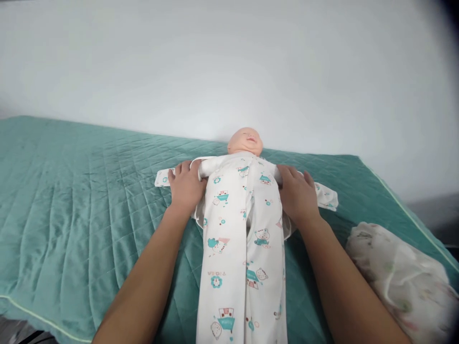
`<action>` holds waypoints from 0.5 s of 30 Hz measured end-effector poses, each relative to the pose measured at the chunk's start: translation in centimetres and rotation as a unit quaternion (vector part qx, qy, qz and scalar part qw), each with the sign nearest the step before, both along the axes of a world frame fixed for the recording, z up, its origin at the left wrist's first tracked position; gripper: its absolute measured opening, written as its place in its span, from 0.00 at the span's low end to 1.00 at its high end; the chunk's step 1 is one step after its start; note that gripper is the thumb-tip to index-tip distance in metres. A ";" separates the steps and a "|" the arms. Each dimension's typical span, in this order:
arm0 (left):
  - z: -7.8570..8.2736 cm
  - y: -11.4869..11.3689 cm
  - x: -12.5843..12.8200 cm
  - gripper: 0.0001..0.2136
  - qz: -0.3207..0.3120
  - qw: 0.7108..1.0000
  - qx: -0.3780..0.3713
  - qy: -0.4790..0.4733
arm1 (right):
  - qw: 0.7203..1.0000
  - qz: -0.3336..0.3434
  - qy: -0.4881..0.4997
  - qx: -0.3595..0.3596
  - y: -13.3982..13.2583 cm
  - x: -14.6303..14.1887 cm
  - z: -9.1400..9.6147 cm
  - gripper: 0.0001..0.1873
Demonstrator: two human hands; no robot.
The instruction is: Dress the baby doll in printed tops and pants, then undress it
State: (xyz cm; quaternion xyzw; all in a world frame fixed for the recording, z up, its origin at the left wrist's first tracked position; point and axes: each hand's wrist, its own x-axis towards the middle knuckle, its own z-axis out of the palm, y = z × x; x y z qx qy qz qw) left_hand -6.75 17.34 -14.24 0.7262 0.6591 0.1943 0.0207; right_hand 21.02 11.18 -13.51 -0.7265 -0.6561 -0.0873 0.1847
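Observation:
A baby doll (245, 141) lies on its back, its head toward the wall. A long white baby garment (229, 239) with teal and pink cartoon prints covers its body and runs down to the bottom edge of the view. My left hand (188, 186) rests across the sleeve on the left, fingers spread over it. On the other side, my right hand (298, 191) lies over the opposite sleeve with its fingers apart. A printed cuff (326, 197) sticks out beyond my right hand, and another shows past my left. The undersides of both hands are hidden.
A teal quilted cover (89, 200) lies under the doll, with a pale piped edge. At the lower right sits a crumpled, translucent white bundle (401, 277), close to my right forearm. Behind the doll stands a plain white wall (215, 62).

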 end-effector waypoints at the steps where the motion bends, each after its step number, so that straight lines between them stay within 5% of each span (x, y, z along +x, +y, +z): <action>1: 0.0 0.0 -0.2 0.24 0.002 1.000 -0.001 -0.001 | 1.000 -0.011 -0.004 -0.008 0.1 0.4 -0.1 0.24; 9: -0.4 0.2 -1.0 0.26 0.005 1.000 -0.015 -0.026 | 0.998 0.002 0.068 0.013 -0.2 1.7 -0.5 0.26; 15: -0.1 0.5 -0.7 0.27 -0.023 0.995 -0.026 -0.091 | 0.972 0.069 0.205 0.096 -0.8 -4.7 5.6 0.20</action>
